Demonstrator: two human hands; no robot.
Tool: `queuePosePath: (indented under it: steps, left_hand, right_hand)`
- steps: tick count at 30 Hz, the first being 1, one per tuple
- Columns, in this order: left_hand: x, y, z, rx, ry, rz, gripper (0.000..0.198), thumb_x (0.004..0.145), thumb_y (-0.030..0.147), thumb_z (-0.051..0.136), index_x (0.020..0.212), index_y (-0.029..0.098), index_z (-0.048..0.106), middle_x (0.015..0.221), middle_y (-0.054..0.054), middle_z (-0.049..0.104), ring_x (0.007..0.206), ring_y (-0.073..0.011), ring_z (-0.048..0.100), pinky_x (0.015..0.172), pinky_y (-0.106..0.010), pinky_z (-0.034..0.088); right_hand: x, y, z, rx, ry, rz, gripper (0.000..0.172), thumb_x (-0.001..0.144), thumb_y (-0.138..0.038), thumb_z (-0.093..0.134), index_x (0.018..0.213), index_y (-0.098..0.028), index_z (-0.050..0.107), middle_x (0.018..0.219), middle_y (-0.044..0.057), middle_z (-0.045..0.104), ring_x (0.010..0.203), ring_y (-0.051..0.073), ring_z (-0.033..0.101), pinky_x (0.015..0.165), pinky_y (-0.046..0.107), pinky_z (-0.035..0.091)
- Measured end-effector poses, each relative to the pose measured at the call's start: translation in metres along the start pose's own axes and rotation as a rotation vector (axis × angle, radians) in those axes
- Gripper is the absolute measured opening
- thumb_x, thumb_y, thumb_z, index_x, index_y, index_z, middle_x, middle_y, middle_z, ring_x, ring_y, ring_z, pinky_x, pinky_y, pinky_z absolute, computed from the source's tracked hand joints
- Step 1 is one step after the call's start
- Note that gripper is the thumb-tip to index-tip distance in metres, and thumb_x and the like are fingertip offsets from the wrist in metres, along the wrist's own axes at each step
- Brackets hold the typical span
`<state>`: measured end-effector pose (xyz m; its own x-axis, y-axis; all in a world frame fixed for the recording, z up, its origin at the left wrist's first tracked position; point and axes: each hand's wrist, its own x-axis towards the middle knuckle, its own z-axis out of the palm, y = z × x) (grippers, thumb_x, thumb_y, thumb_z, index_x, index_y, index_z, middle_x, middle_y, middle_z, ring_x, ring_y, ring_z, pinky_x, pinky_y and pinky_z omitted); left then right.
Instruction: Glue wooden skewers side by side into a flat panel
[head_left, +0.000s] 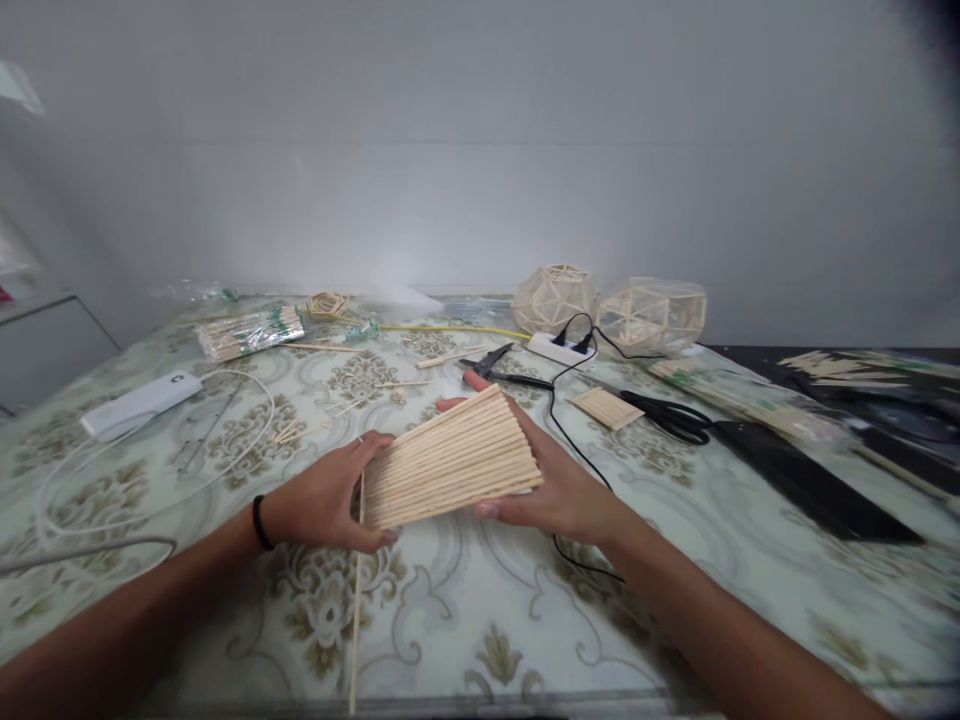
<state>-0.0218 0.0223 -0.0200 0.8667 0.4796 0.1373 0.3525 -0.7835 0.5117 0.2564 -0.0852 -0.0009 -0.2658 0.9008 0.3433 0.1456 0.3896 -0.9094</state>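
Note:
Between my two hands is a panel of wooden sticks (454, 460), its sticks lying side by side and its surface tilted toward me. My left hand (337, 495) grips the panel's left end, thumb below and fingers along the upper corner. At the right end, my right hand (544, 480) holds it with the thumb at the lower edge and the fingers behind. A single thin stick (355, 630) runs from beside my left hand toward the table's front edge. Beyond the panel lies a hot glue gun or plier-like black tool (487, 362); its kind is unclear.
A white power strip (561, 350) with black cords stands behind the panel, near two stick-framed polyhedra (555, 300). Black-handled scissors (667, 415) and a small stick panel (606, 408) lie to the right. Bagged sticks (251, 333) and a white power bank-like box (141, 405) sit left.

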Motion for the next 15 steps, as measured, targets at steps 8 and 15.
queuePosePath:
  steps: [8, 15]
  left_hand:
    - [0.0001, -0.0019, 0.0018, 0.009, -0.008, 0.007, 0.095, 0.068, 0.044, 0.085, 0.147, 0.018, 0.038, 0.145, -0.019, 0.056, 0.125, -0.0374, 0.062, 0.103, -0.050, 0.056]
    - [0.0003, -0.0011, 0.0015, 0.015, -0.005, 0.008, 0.095, 0.068, 0.043, 0.085, 0.147, 0.018, 0.038, 0.145, -0.020, 0.056, 0.126, -0.0379, 0.062, 0.103, -0.050, 0.056]
  right_hand:
    - [-0.0020, -0.0015, 0.0014, 0.004, 0.004, 0.021, 0.118, 0.075, -0.049, 0.093, 0.169, -0.033, 0.022, 0.161, 0.016, 0.050, 0.143, 0.034, 0.054, 0.120, 0.054, 0.040]
    - [-0.0013, -0.0024, 0.0018, -0.007, 0.001, 0.011, 0.118, 0.075, -0.050, 0.092, 0.169, -0.033, 0.022, 0.160, 0.016, 0.051, 0.142, 0.034, 0.055, 0.120, 0.054, 0.040]
